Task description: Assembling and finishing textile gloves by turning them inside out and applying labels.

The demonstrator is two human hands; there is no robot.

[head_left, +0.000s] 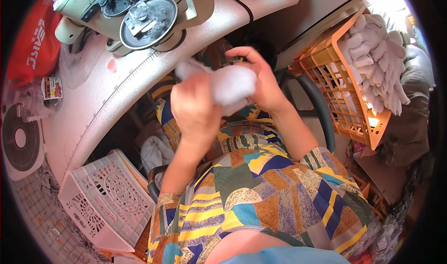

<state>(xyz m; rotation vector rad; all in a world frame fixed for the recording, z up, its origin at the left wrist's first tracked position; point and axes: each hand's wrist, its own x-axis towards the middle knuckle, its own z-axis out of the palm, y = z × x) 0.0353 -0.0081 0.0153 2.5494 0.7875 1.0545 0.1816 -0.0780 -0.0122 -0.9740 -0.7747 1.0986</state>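
Above my lap, both hands hold a bunched, soft white piece, by its look a white knit glove (234, 84), smeared by motion. My left hand (194, 103) is closed in a fist around its left part, and a bit of white pokes out above the knuckles. On the other side my right hand (265, 85) curls round the right end, with one finger raised along the top. The glove's shape is hard to make out because it is bunched up. Several similar white gloves (372, 54) are heaped in the orange plastic basket (338, 43) at my right.
A pale curved worktable (104, 89) with a printed ruler edge carries a machine with a round toothed disc (149, 22). Left of it lie a red bag (35, 45) and a small box (51, 88). A white plastic crate (109, 199) stands lower left. A black chair armrest (319, 106) curves beside my right arm.
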